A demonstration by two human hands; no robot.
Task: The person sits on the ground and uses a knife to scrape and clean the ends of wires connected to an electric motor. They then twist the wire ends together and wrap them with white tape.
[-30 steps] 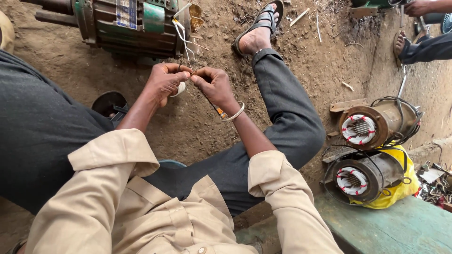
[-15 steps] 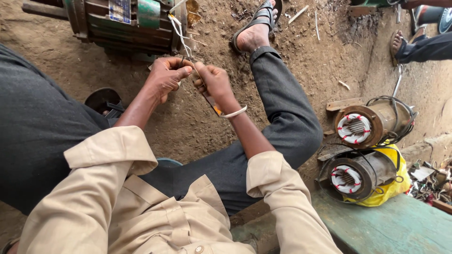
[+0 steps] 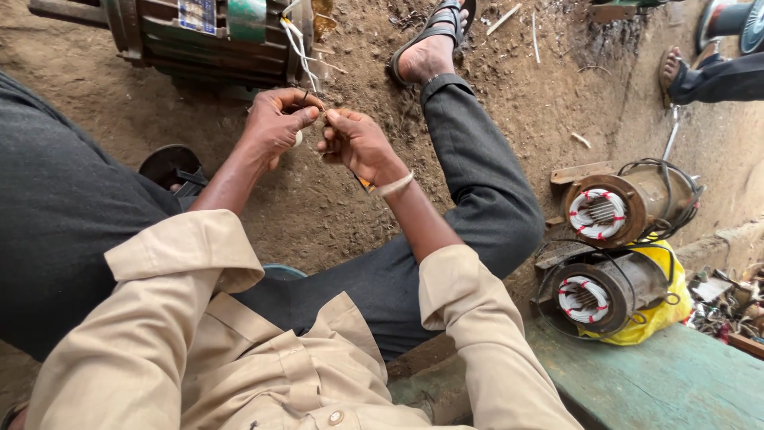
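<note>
- Your left hand [image 3: 277, 126] and right hand [image 3: 356, 143] meet in front of the ribbed motor [image 3: 199, 36], fingertips pressed together on the thin wire leads [image 3: 298, 49] that run down from its housing.
- Pinch close to the wire ends, so they cannot slip; whether they are already twisted is too small to tell.
- Leave some slack towards the motor, so you do not tug at the windings.
- Hold your wrists steady above the dirt floor [image 3: 509, 103], so no grit gets on the ends.
- The two open stators [image 3: 605, 247] on your right lie well apart.
</note>
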